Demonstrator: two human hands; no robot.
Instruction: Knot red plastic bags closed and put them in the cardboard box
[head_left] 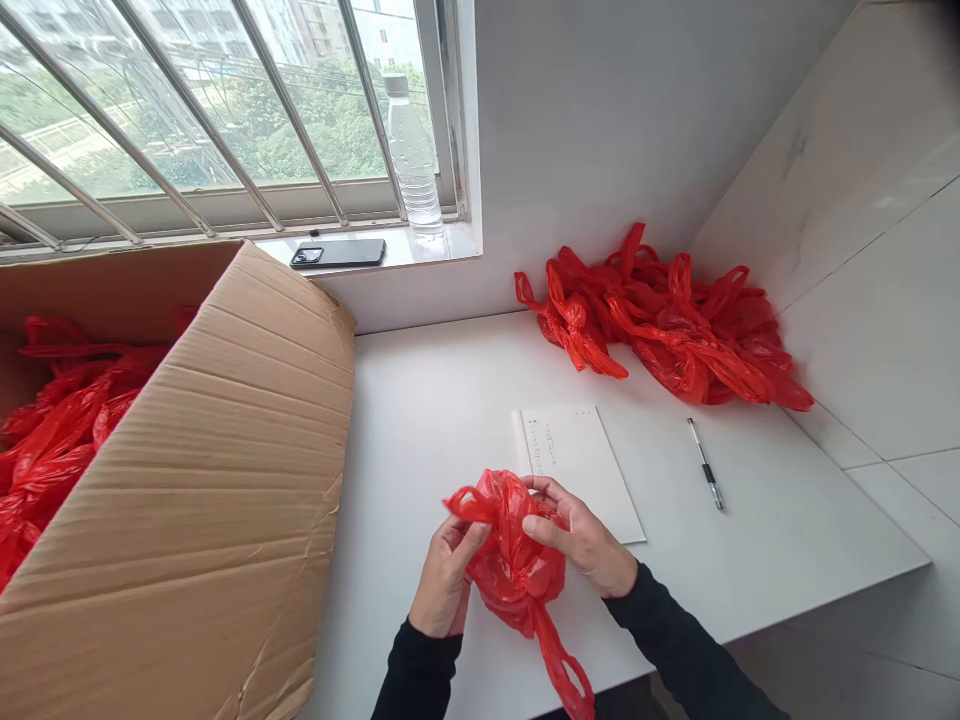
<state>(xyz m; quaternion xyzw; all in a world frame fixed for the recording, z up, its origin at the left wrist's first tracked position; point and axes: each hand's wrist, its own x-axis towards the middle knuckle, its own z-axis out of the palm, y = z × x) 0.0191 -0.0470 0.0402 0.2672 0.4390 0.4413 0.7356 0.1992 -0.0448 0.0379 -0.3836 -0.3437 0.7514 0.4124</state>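
Note:
A red plastic bag [516, 575], bunched up and apparently knotted, is held over the front of the white table. My left hand [447, 572] grips its left side, thumb on top near a short loop of the bag. On the other side my right hand [581, 535] is closed on the bag's upper right, with thumb and fingers pressed against the film. One handle loop hangs down toward the table's front edge. What the bag contains is hidden. Just behind my right hand lies a notebook [592, 470] with writing on its page, partly covered by the hand and bag.
At left stands a large cardboard box [225, 480] with red bags inside. Several red bags [675, 330] are heaped against the back wall. A pen [706, 465] lies right of the notebook. The windowsill holds a phone [341, 253] and a water bottle [414, 160].

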